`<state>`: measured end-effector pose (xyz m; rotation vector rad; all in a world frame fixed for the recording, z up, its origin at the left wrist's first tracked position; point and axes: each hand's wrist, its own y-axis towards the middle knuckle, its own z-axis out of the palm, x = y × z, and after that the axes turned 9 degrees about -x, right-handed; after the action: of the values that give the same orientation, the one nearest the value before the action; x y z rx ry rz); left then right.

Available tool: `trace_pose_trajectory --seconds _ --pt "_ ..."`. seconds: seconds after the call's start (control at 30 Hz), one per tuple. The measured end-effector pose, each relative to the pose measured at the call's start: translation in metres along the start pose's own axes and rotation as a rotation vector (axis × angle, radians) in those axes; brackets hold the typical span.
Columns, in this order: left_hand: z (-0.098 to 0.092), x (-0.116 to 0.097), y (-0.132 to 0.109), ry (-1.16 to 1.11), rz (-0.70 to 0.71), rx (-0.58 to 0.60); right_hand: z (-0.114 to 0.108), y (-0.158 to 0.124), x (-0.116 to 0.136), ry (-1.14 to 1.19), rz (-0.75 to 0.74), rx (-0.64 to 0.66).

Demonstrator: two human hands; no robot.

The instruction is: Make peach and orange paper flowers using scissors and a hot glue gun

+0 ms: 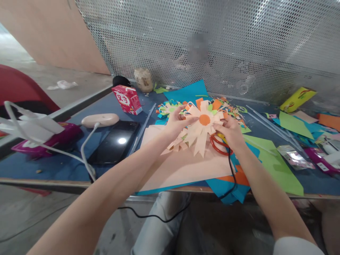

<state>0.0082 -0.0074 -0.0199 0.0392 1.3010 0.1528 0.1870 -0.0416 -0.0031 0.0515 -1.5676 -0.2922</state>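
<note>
paper flower [203, 129]: mid-table, raised just over peach sheet [180, 166]
left hand [176, 122]: flower's 9 o'clock, fingers pinching petals
right hand [231, 131]: 3 o'clock, clamped on petal edge
care: probably best gripped lightly and evenly, avoiding creases

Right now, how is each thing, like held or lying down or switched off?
paper flower, held by both hands, petals spread.
left hand, pinching the flower's left edge.
right hand, gripping the flower's right edge.
phone, lying flat, screen dark.
peach sheet, lying flat under the flower.
</note>
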Motion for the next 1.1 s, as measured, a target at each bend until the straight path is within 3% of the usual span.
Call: trace_pose_trajectory --seconds 0.33,0.57,0.93,1.1 --pt "0.004 0.003 -0.001 -0.072 0.034 0.055 -0.002 0.004 -0.007 -0.048 -0.120 -0.071" --pt "0.001 0.007 0.004 -0.147 0.004 -0.025 -0.012 0.012 -0.005 -0.018 -0.075 -0.119" --pt "-0.001 0.008 0.009 -0.181 -0.011 -0.097 -0.014 0.009 -0.006 -0.394 -0.457 -0.305" --pt "-0.008 0.014 0.023 -0.285 0.008 -0.183 -0.042 0.021 0.005 -0.595 -0.423 -0.445"
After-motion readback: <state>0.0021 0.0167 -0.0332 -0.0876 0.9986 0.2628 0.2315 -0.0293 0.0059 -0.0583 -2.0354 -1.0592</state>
